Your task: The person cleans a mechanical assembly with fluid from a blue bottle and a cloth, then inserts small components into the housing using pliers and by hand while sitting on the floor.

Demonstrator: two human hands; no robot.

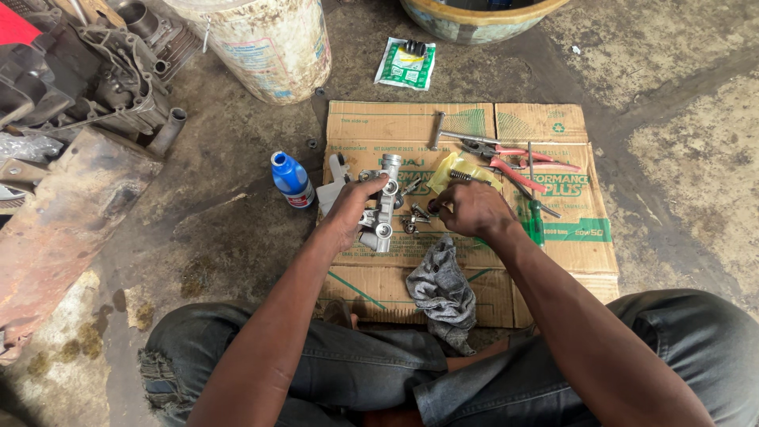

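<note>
My left hand [353, 207] grips a silver cast metal cylinder body [385, 204] with round ports, holding it on the flattened cardboard [411, 126]. My right hand [472, 207] is closed over small metal fittings [417, 216] just to the right of that body, fingertips pinched on one small part. A yellow plastic bag [455, 168] with a spring lies right behind my right hand. A grey rag [443, 289] lies on the cardboard near my knees.
Red-handled pliers [506, 158], a green screwdriver [535, 207] and a metal rod [436, 130] lie on the cardboard at the right and back. A blue bottle [291, 180] stands left of it. A dirty bucket [265, 43], engine parts [95, 71] and a green packet [405, 63] lie beyond.
</note>
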